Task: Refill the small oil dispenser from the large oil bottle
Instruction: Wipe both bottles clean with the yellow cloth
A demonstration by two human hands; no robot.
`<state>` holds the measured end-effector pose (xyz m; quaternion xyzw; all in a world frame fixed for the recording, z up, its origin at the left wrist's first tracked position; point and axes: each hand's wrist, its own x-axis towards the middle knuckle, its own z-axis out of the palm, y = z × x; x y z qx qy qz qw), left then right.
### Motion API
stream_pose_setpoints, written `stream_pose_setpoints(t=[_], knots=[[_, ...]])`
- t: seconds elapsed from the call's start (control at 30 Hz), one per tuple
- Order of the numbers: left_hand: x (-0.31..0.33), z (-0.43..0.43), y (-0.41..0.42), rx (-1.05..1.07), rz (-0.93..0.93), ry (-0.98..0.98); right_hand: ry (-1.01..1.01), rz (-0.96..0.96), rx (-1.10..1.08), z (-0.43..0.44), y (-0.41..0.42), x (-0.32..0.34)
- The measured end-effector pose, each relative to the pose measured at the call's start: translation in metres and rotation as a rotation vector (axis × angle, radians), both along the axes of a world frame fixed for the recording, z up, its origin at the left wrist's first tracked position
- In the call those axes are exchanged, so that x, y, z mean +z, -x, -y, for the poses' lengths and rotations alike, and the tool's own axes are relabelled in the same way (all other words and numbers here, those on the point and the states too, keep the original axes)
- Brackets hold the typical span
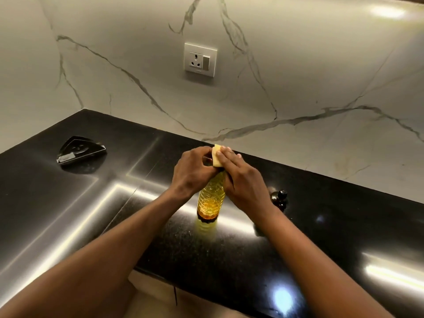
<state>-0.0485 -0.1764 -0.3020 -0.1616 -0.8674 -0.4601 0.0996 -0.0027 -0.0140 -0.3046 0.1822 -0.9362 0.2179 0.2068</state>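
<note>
Gripping the oil bottle (211, 198) upright on the counter (332, 226), the left hand (192, 171) curls round its neck; the right hand (241, 180) pinches the yellow cap (216, 156). The small dispenser (279, 199) stands just beside the right wrist; a black holder (80, 151) lies well left.

Counter: glossy black stone countertop (344, 226).
Oil bottle (210, 200): stands upright, straight below the fingers (227, 156).
Small dark bottle (279, 200): right of the fingers.
Black triangular holder (80, 150): well left of them.
</note>
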Motion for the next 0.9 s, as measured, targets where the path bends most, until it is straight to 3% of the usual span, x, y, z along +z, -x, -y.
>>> stream_pose_setpoints(t=[0.1,0.3,0.4,0.5,0.6,0.73,0.9], knots=[[-0.004,0.002,0.003,-0.012,-0.013,0.01,0.031,-0.028,-0.004,-0.004,-0.001,-0.009],[-0.007,0.002,0.002,0.016,-0.039,0.01,0.345,0.169,-0.076,0.004,0.018,0.005],[-0.007,0.002,0.003,0.019,-0.025,0.011,0.611,0.245,-0.147,-0.005,0.024,0.002],[-0.009,0.0,0.003,0.036,-0.012,-0.004,0.799,0.205,-0.33,-0.02,0.022,-0.009],[-0.01,-0.004,-0.001,0.047,-0.018,-0.028,0.819,0.203,-0.378,-0.02,0.018,-0.012],[-0.013,-0.005,-0.001,0.052,-0.019,-0.05,0.727,0.326,-0.102,0.02,-0.011,-0.029],[-0.018,-0.003,0.003,0.046,-0.009,-0.085,0.692,0.437,-0.062,0.034,-0.026,-0.053]])
